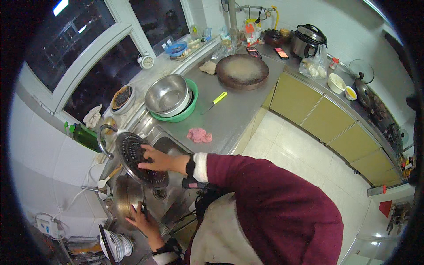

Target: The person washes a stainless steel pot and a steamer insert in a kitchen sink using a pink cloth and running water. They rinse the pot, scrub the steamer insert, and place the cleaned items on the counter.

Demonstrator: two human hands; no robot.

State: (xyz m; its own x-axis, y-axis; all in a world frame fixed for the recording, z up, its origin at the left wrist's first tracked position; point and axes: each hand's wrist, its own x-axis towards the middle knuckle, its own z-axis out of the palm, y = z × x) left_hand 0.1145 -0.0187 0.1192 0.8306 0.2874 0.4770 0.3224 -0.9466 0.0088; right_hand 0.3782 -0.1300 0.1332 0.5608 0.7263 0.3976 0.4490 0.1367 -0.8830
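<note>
My right hand point(155, 161) grips a round, dark, perforated steamer plate point(132, 152) and holds it tilted over the steel sink point(170, 145), just beside the curved tap point(102, 138). My left hand point(140, 222) is lower in the picture, its fingers closed on the rim of a steel pot point(125, 196) that stands next to the sink. The maroon sleeve of my right arm point(265, 190) covers part of the sink front.
On the steel counter lie a pink cloth point(199, 135), a yellow-handled knife point(215, 101), a steel bowl point(168, 95) in a green basin, and a round chopping board point(242, 70). A green bottle point(84, 136) stands by the wall. Yellow cabinets point(327, 119) and a cooker point(309, 39) line the far counter.
</note>
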